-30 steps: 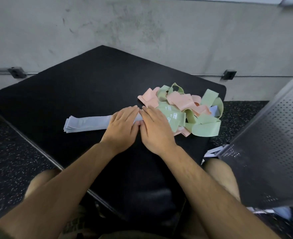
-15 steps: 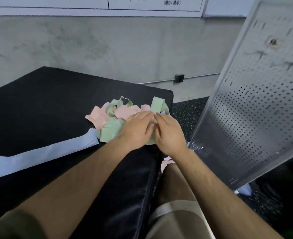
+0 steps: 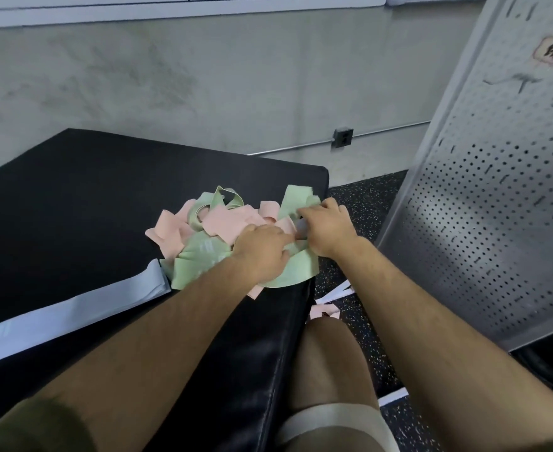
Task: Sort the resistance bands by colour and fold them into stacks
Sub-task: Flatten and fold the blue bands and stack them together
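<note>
Resistance bands (image 3: 200, 259) are lying heaped on the surface (image 3: 73, 197) under hands held together: right hand (image 3: 328, 230) is clutching them; grip of left hand (image 3: 262, 247) cannot be told.

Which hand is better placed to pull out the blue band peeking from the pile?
Probably the right hand: the blue band shows right beside it, while the left hand rests on the green bands.
</note>
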